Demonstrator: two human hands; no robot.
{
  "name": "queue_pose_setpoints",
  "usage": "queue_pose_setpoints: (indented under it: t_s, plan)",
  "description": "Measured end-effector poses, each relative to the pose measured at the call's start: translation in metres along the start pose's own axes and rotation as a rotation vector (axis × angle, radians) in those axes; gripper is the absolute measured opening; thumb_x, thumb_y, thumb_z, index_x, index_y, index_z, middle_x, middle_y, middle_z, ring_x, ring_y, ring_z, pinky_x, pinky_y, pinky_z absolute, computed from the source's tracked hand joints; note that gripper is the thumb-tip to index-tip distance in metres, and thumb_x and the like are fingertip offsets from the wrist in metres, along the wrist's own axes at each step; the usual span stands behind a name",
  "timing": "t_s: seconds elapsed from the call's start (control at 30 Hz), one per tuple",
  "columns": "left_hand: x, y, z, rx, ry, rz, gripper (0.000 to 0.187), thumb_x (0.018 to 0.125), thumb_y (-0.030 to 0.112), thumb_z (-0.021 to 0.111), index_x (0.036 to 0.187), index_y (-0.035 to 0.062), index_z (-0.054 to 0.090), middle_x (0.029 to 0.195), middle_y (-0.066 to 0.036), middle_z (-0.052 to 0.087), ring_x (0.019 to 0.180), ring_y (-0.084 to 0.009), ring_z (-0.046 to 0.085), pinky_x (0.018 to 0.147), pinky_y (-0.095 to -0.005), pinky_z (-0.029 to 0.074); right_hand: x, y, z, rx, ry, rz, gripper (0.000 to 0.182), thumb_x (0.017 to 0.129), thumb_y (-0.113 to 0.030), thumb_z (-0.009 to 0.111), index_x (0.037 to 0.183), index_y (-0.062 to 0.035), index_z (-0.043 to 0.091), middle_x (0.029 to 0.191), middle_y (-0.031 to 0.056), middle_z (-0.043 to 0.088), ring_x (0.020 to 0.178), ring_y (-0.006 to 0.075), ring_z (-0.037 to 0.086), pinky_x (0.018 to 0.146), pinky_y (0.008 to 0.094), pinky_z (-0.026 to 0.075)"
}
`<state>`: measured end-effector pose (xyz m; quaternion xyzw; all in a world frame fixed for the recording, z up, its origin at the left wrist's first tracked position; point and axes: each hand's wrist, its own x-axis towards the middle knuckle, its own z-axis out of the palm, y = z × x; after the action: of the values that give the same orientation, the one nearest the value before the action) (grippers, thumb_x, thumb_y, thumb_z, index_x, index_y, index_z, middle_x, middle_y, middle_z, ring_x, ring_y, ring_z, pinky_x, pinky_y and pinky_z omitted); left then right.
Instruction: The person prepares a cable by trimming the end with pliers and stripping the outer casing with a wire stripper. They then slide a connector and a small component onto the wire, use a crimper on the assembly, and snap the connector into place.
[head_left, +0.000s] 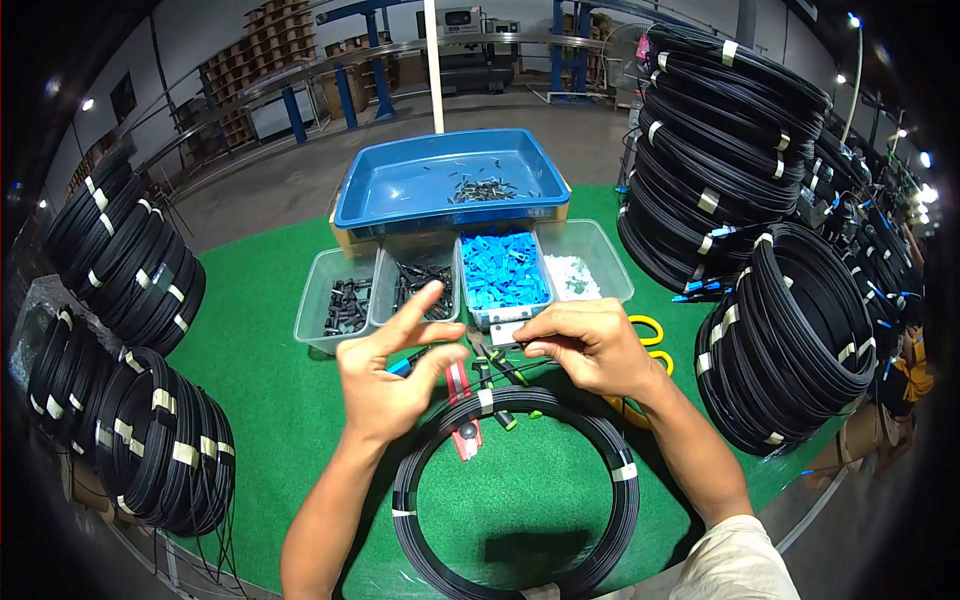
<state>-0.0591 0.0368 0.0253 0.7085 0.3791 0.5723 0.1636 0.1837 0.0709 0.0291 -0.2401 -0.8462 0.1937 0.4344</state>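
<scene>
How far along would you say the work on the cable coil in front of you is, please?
Looks done: stacked taped coils at the right, some showing blue connectors. In hand: the black cable coil lies on the green mat; the left hand and right hand pinch something small above it, too small to identify. Left: this coil shows no connector; blue parts fill their bin.

Glossy black plastic-sheathed cable coil [515,500] on fuzzy green mat [290,400].

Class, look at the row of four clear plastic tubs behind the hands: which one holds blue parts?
The third tub from the left, heaped with bright blue pieces. The two tubs left of it hold black parts; the rightmost tub holds white ones.
</scene>
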Motion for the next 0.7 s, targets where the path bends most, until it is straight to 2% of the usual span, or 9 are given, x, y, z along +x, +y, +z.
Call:
queue_pose_setpoints:
  t_s: [0.07, 0.1, 0.27, 0.4, 0.5, 0.57, 0.7]
  plan:
    - [-0.002, 0.002, 0.004, 0.033, -0.089, 0.025, 0.064, 0.070, 0.005, 0.083, 0.130, 0.0027, 0.063, 0.096, -0.014, 0.076, 0.088, -0.0191, 0.074, 0.087, -0.0325, 0.055, 0.001, -0.003, 0.002, 0.003, -0.031, -0.042, 0.017, 0.080, 0.003, 0.072, 0.097, 0.0013, 0.070, 0.088, 0.0141, 0.072, 0.076, 0.0270, 0.071, 0.068, 0.0340, 0.055]
    - [-0.003, 0.002, 0.006, 0.054, -0.110, 0.075, 0.063, 0.071, 0.003, 0.082, 0.131, 0.0033, 0.063, 0.095, -0.014, 0.076, 0.088, -0.0194, 0.075, 0.086, -0.0314, 0.055, 0.001, -0.003, 0.003, 0.003, -0.033, -0.041, 0.017, 0.080, 0.003, 0.072, 0.097, 0.0013, 0.070, 0.088, 0.0141, 0.072, 0.076, 0.0270, 0.071, 0.068, 0.0340, 0.055]
    - [-0.005, -0.003, 0.007, -0.028, -0.062, 0.025, 0.061, 0.075, -0.005, 0.078, 0.134, 0.0031, 0.060, 0.088, -0.012, 0.077, 0.083, -0.0161, 0.074, 0.080, -0.0288, 0.057, 0.000, 0.002, 0.002, -0.005, -0.040, -0.038, 0.015, 0.081, 0.000, 0.071, 0.097, 0.0011, 0.070, 0.088, 0.0139, 0.072, 0.077, 0.0276, 0.071, 0.069, 0.0346, 0.055]
    - [-0.002, -0.007, 0.002, -0.017, -0.004, -0.016, 0.064, 0.074, -0.004, 0.079, 0.135, 0.0031, 0.059, 0.088, -0.012, 0.077, 0.083, -0.0156, 0.074, 0.082, -0.0296, 0.056, -0.001, 0.004, -0.003, -0.022, -0.031, 0.026, 0.015, 0.081, 0.001, 0.071, 0.096, 0.0009, 0.070, 0.088, 0.0146, 0.072, 0.077, 0.0286, 0.071, 0.071, 0.0353, 0.055]
    - [-0.005, -0.003, 0.006, 0.013, -0.090, -0.022, 0.067, 0.072, -0.001, 0.080, 0.136, 0.0037, 0.059, 0.093, -0.013, 0.077, 0.086, -0.0156, 0.074, 0.084, -0.0303, 0.055, 0.000, 0.002, 0.000, -0.019, -0.047, -0.021, 0.015, 0.081, 0.001, 0.071, 0.096, 0.0008, 0.070, 0.088, 0.0145, 0.072, 0.077, 0.0293, 0.070, 0.070, 0.0360, 0.055]
    - [-0.006, -0.004, 0.011, 0.035, -0.120, 0.032, 0.066, 0.073, -0.002, 0.080, 0.135, 0.0037, 0.059, 0.092, -0.013, 0.077, 0.086, -0.0161, 0.074, 0.084, -0.0307, 0.056, 0.000, -0.001, 0.001, -0.015, -0.065, -0.015, 0.015, 0.081, 0.000, 0.071, 0.096, 0.0005, 0.070, 0.087, 0.0143, 0.072, 0.077, 0.0299, 0.070, 0.070, 0.0367, 0.055]
    - [-0.007, -0.006, 0.010, -0.004, -0.110, 0.016, 0.065, 0.074, -0.004, 0.079, 0.135, 0.0034, 0.059, 0.089, -0.013, 0.077, 0.084, -0.0170, 0.074, 0.083, -0.0309, 0.056, -0.001, 0.000, 0.002, -0.024, -0.059, -0.011, 0.014, 0.082, -0.002, 0.071, 0.096, -0.0002, 0.070, 0.088, 0.0140, 0.071, 0.078, 0.0298, 0.070, 0.070, 0.0368, 0.054]
